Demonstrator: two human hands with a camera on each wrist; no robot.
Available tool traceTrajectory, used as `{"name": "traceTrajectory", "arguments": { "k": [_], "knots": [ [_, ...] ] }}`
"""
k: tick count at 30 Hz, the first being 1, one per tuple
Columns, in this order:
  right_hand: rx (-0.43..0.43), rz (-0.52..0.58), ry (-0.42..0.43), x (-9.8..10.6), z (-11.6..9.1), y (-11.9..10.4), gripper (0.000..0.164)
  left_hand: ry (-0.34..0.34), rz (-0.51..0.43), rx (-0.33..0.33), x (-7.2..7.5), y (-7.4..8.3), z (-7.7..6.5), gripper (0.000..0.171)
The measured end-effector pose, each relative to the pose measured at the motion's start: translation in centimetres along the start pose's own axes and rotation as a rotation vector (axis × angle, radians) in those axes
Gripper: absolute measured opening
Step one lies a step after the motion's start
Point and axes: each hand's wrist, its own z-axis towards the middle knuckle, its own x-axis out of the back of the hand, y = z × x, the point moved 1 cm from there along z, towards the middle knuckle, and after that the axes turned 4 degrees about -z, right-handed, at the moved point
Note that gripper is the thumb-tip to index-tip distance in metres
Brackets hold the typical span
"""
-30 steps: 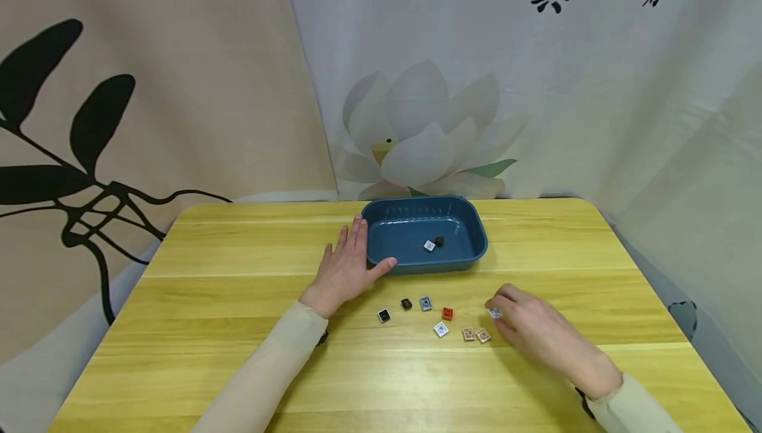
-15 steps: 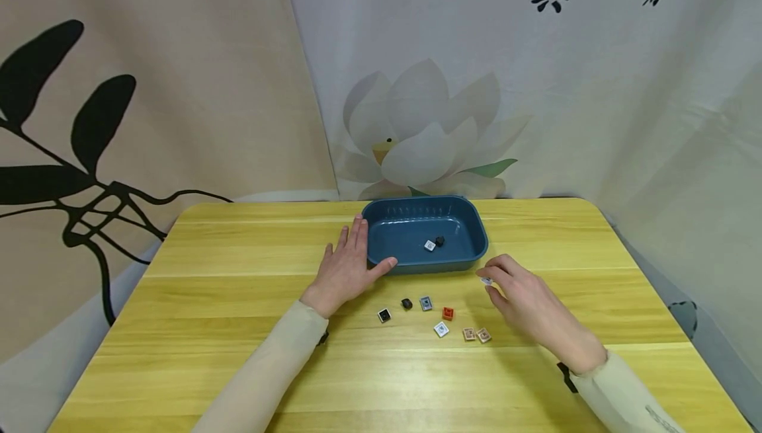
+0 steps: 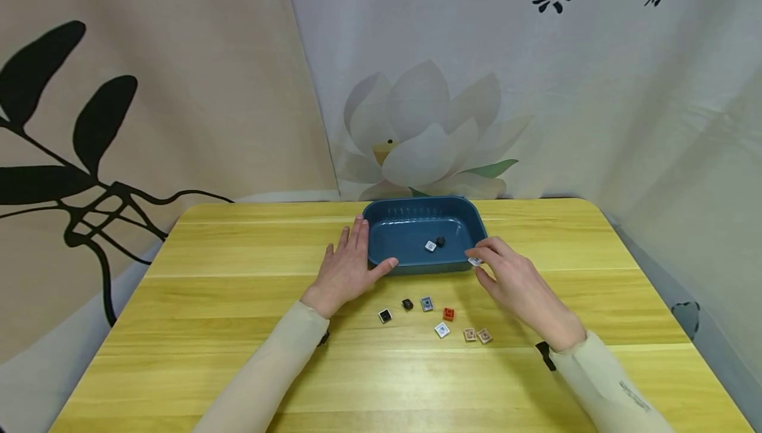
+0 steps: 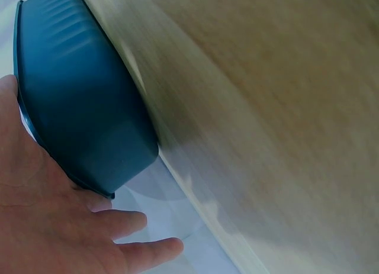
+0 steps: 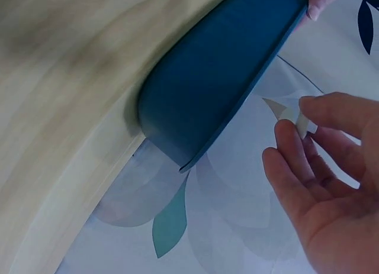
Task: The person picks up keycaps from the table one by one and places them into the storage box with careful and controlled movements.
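White square piece [image 3: 474, 262], right of centre in the head view, looks light and stiff, and I judge it to be smooth plastic, unlikely to break but apt to slip because it is so small. I would take hold by two opposite side edges, leaving the faces free. It sits at the tips of the right hand [image 3: 518, 281], pinched between thumb and fingers, just by the lower right corner of the blue tray [image 3: 425, 268]; in my right wrist view it shows nearly edge-on, at right of centre. The left hand [image 3: 345, 271], near the middle of the head view, has its fingers straight and lies against the tray's left side.
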Motion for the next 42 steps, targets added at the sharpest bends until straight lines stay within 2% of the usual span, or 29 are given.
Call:
{"name": "traceTrajectory", "arguments": {
  "k": [9,21,42],
  "knots": [
    [-0.025,0.018,-0.002,-0.6,1.7,0.1,0.024,0.006,0.000,-0.002,-0.2,-0.1,0.1,0.110],
    [-0.024,-0.028,0.010,-2.0,4.0,0.7,0.022,-0.004,0.003,0.000,-0.2,-0.2,0.1,0.110],
    [-0.208,-0.039,-0.143,-4.4,7.2,1.6,0.019,-0.013,0.001,0.006,0.1,0.0,0.0,0.109]
  ]
}}
